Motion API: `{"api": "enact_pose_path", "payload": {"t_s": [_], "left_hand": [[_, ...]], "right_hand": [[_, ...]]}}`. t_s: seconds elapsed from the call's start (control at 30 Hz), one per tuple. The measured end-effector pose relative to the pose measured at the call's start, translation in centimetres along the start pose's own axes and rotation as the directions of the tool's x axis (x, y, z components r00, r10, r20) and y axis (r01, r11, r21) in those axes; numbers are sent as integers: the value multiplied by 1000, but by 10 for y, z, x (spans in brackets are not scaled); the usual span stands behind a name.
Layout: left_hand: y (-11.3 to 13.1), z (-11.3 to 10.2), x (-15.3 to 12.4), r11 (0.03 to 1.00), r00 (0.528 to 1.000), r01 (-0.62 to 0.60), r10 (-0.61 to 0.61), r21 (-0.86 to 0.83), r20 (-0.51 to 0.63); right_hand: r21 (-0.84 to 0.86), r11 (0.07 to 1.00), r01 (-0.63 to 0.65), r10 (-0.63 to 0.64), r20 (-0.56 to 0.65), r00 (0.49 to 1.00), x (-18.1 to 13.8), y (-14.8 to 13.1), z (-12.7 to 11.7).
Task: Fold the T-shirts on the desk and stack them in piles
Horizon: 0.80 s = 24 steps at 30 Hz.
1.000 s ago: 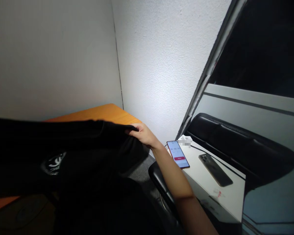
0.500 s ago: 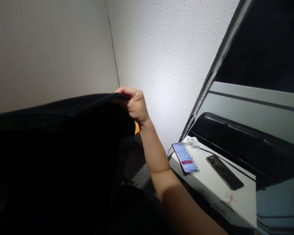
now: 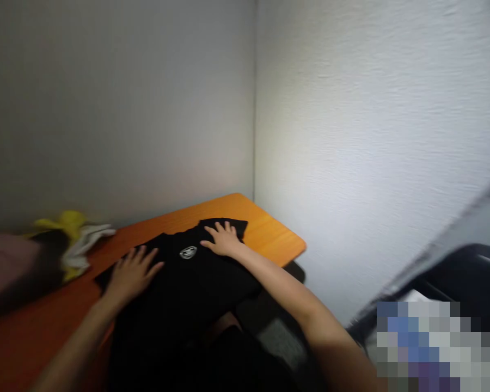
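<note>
A black T-shirt (image 3: 188, 277) with a small white logo lies spread on the orange table (image 3: 269, 231), its lower part hanging over the near edge. My left hand (image 3: 130, 272) rests flat on the shirt's left side, fingers spread. On the shirt's upper right part, next to the logo, my right hand (image 3: 222, 239) also lies flat with fingers apart. Neither hand holds anything.
A heap of other clothes, yellow, white and pinkish (image 3: 61, 245), lies at the table's left. White walls meet in a corner behind the table. A dark chair (image 3: 465, 272) and a blurred-out patch sit at the lower right.
The black shirt, held up in the air by my right hand before, now lies on the table. Both hands have let go and press flat on it. The view swung left.
</note>
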<state>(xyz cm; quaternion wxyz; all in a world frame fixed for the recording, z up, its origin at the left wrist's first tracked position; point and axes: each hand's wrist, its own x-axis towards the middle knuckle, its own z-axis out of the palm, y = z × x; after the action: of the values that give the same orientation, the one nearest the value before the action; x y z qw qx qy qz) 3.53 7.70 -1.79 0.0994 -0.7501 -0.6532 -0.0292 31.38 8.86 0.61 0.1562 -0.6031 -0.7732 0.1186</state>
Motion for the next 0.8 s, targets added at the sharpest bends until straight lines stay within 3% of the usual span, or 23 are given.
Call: {"api": "enact_pose_path", "payload": {"t_s": [0.07, 0.1, 0.13, 0.2, 0.27, 0.33, 0.37, 0.4, 0.47, 0.53, 0.7, 0.8], "left_hand": [[-22, 12, -7, 999, 987, -40, 44, -27, 154], [-30, 17, -7, 995, 980, -67, 79, -69, 184], [-39, 21, -3, 994, 990, -69, 78, -79, 116], [-61, 22, 11, 998, 997, 48, -49, -30, -59], [-90, 17, 28, 963, 942, 267, -258, 13, -215], [-121, 10, 46, 893, 855, 449, -430, 2, -290], [-135, 8, 54, 883, 845, 470, -451, -4, -286], [-149, 8, 62, 900, 869, 435, -421, -2, -259], [-172, 14, 75, 964, 953, 265, -259, 17, -158], [-191, 25, 84, 990, 989, 139, -137, 21, -62], [-218, 46, 94, 957, 956, 291, -291, 13, 25], [-208, 48, 90, 942, 940, 336, -335, -10, 65]], "right_hand": [[-80, 996, -32, 43, 143, 989, 6, 15, 30], [-124, 992, -30, 50, 159, 986, 14, 23, 43], [-164, 986, -23, 48, 148, 988, 22, 31, 54], [-246, 969, -9, 35, 103, 994, 40, 42, 73], [-302, 953, 8, 7, 51, 999, 52, 46, 86], [-311, 950, 14, -7, 23, 1000, 57, 47, 94], [-308, 951, 15, -11, 13, 1000, 59, 47, 97], [-306, 952, 15, -16, 0, 1000, 60, 48, 99], [-312, 950, 23, -37, -37, 999, 63, 52, 104], [-318, 947, 38, -67, -81, 994, 66, 59, 110], [-313, 944, 101, -141, -110, 984, 71, 86, 123], [-318, 925, 209, -231, -34, 972, 72, 93, 122]]}}
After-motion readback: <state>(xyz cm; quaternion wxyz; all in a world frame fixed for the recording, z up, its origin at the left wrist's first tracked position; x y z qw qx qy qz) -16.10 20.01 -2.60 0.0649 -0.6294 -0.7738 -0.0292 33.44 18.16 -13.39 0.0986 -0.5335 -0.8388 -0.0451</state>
